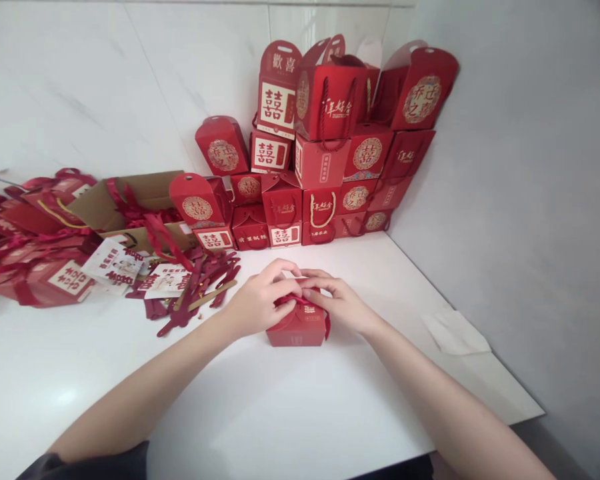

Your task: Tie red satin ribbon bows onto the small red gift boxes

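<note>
I find the view bright, with a pale glare spot at lower left on the white table (260, 413); its surface is close to washed out. The grey wall (520, 167) at right reads duller, darkening at its upper corner. Shadows are soft and faint. I note wide-angle stretching and softness over the left pile (35, 260). Small print on the near box (297, 333) is blurred.

Small red box (296, 333) on white table (260, 413). Left hand (264, 298) and right hand (341, 304) meet at box top, fingers around red ribbon; exact grip unclear. Stacked gift boxes (325, 163) behind, near wall (525, 173). Left side: cards (113, 265), dark red strips (173, 323), open carton (150, 180). Right edge: white paper (455, 332).
</note>
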Motion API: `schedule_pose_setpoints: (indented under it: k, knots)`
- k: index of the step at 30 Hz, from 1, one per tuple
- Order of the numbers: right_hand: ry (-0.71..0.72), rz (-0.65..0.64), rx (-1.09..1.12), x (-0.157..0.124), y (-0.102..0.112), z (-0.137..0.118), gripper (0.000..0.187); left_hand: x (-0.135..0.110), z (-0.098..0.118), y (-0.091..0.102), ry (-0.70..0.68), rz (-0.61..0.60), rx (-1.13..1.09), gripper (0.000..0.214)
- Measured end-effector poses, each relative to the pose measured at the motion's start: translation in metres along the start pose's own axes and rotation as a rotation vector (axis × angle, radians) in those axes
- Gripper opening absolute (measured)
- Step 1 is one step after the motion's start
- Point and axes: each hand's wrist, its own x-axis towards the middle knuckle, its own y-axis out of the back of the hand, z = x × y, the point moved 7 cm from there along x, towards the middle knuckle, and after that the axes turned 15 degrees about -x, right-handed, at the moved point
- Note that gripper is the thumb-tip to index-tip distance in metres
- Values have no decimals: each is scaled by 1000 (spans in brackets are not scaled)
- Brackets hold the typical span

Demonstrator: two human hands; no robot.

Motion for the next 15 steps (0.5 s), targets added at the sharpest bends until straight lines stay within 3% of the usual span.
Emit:
schedule_pose_setpoints:
  k: [3, 7, 15]
  knots:
    - [4, -21, 40, -1, 2, -2, 18, -1, 11, -3, -155, -76, 128, 14]
    - [20, -5, 17, -4, 7, -5, 13, 1, 18, -5, -176, -103, 290, 17]
    - [45, 209, -108, -7, 26, -14, 12, -1, 21, 1, -319, -89, 286, 13]
